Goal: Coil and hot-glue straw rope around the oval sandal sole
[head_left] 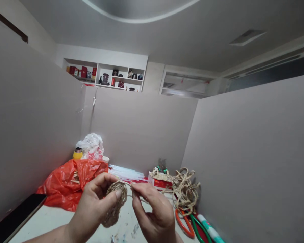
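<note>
My left hand [93,202] is closed around a round coiled piece of woven rope [115,206], thumb pressed on its front face. My right hand [153,211] pinches the loose rope strand at the coil's upper edge, fingers pressed together. A strand runs from the pinch to the right toward a tangled pile of the same tan rope [184,189] on the table. Both hands are held above the table, near its front edge.
An orange plastic bag [68,182] lies at left, with a white bag [92,145] and a yellow container [77,154] behind it. A red-and-white box [160,183], orange and green handles [190,226] and a black phone [17,216] lie around. Grey partition walls [243,152] enclose the table.
</note>
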Motion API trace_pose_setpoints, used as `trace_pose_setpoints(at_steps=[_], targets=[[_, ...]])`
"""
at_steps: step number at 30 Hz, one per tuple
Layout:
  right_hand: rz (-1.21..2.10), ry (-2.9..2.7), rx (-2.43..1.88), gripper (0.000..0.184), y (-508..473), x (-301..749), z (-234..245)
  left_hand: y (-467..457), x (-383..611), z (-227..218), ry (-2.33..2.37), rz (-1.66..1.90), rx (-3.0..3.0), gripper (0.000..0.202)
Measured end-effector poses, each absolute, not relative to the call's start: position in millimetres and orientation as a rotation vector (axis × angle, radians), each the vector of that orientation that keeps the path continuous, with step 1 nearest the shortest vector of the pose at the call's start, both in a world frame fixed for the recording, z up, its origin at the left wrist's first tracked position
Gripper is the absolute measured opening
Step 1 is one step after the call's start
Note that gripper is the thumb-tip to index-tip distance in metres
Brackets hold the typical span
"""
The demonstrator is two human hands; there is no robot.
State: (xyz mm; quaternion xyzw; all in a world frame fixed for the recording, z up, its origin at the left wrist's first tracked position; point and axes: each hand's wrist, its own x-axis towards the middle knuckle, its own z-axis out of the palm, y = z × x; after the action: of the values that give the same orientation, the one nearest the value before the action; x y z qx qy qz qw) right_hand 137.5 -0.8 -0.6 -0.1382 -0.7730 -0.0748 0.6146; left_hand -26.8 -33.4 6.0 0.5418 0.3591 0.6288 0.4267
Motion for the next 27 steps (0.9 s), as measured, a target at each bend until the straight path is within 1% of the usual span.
trace_pose_setpoints(at_steps=[2, 4, 6, 8, 14, 22, 27], targets=[[-0.312, -1.771, -0.328, 0.033, 2.0, 138.5, 0.0, -30.7, -22.3, 8.7, 0.837, 1.61, 1.329, 0.015], [-0.411, -1.76, -0.347, 0.032, 5.2, 139.6, -1.7, -27.7, -18.8, 9.2, 0.778, 1.638, 1.294, 0.023], [-0.46, -1.753, -0.357, 0.03, 8.3, 140.3, -4.1, -24.9, -16.5, 8.5, 0.747, 1.652, 1.265, 0.031], [-0.478, -1.76, -0.36, 0.03, 10.8, 140.7, -6.2, -22.8, -15.2, 7.2, 0.737, 1.659, 1.255, 0.032], [-0.426, -1.809, -0.341, 0.035, 15.8, 138.6, -12.9, -18.5, -16.9, 2.7, 0.764, 1.706, 1.254, 0.024], [-0.26, -1.802, -0.345, 0.04, 16.9, 134.9, -21.4, -13.8, -18.5, -0.9, 0.805, 1.746, 1.263, 0.018], [-0.125, -1.757, -0.349, 0.037, 14.0, 132.6, -21.4, -12.8, -18.8, -1.3, 0.824, 1.757, 1.277, 0.016]])
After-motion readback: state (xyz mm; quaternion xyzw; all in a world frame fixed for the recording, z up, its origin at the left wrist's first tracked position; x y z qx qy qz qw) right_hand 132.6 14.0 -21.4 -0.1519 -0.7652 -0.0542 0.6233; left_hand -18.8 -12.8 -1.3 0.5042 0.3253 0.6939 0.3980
